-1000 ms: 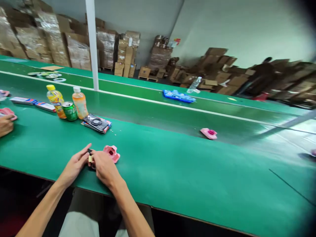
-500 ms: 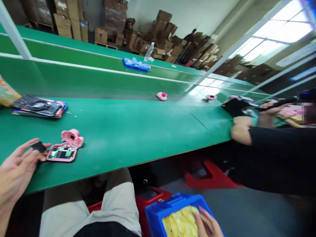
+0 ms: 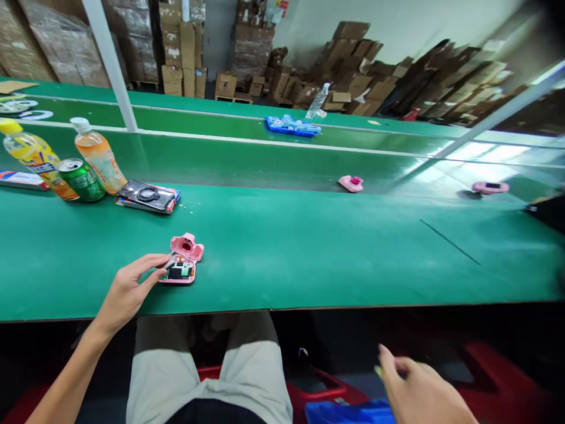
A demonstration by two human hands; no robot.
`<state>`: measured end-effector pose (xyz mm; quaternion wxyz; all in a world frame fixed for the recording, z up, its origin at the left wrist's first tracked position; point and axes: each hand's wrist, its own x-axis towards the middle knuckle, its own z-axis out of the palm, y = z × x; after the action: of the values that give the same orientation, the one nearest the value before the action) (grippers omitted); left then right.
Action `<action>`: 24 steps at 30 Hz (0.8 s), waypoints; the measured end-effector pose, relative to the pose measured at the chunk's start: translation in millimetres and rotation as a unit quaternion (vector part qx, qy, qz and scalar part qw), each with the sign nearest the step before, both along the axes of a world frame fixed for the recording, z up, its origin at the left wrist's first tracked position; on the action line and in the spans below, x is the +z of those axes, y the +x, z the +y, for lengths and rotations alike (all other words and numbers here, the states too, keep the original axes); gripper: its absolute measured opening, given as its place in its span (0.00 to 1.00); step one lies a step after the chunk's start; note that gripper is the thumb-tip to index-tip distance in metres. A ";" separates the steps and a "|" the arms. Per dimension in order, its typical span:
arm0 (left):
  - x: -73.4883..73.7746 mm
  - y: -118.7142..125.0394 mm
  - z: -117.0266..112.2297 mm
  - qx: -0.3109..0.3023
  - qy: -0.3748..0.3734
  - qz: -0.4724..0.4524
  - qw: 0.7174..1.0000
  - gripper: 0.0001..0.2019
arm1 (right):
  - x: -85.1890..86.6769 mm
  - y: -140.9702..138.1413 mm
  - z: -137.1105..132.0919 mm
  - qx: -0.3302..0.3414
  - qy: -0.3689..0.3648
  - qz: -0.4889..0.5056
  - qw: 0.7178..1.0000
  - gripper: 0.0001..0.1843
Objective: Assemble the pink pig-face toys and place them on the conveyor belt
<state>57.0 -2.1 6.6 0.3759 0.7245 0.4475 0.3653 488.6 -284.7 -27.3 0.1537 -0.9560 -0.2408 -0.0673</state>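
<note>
Right hand [image 3: 417,393] is low by a blue bin [image 3: 348,413], fingers narrow, too blurred to tell what's held. Left hand [image 3: 126,288] is open, fingertips at a pink plastic case [image 3: 182,265] on the green desk [image 3: 309,259]. Looks light and brittle; I'd grip the rim, clear of the exposed circuit board [image 3: 178,272].

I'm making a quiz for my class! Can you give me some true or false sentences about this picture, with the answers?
The left hand is beside the open pink case. True.
The right hand rests on the green table. False: it is below the table edge, above a blue bin.
The orange drink bottle has a yellow cap. False: its cap is white.
A green can stands beside that bottle. True.
</note>
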 end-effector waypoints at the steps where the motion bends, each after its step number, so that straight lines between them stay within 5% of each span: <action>1: 0.4 -2.2 -1.2 0.007 0.000 0.005 1.000 0.21 | 1.6 0.7 3.5 -0.022 -0.033 0.010 0.999 0.19; 4: -1.9 -8.7 -4.6 0.062 -0.011 0.015 0.998 0.23 | 9.2 -5.6 -0.6 -0.073 -0.052 0.024 0.996 0.18; 8: -4.3 -10.3 -4.8 0.088 0.016 0.029 0.996 0.19 | 24.7 -34.1 -3.3 -0.041 0.147 0.007 0.988 0.25; 11: 0.0 -5.6 -0.8 0.033 0.082 0.048 0.995 0.17 | 42.9 -75.4 34.4 0.076 0.259 0.086 0.959 0.24; 13: 3.2 -1.6 2.6 -0.021 0.113 0.040 0.993 0.16 | 55.6 -111.5 80.9 0.249 0.284 0.137 0.916 0.16; 17: 1.7 3.3 5.0 -0.088 0.132 0.030 0.987 0.14 | 69.5 -180.7 188.4 0.630 0.222 0.171 0.724 0.13; 20: -3.4 3.4 1.1 -0.063 0.104 0.051 0.991 0.16 | 70.0 -210.6 242.7 0.736 0.101 0.153 0.652 0.08; 24: -5.0 3.4 -4.0 -0.042 0.062 0.048 0.996 0.15 | 72.1 -220.0 266.4 0.759 0.024 0.122 0.640 0.04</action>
<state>60.3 -6.0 1.6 0.3236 0.7814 0.4107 0.3406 268.6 -18.3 44.8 0.2019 -0.4332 -0.8588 0.1844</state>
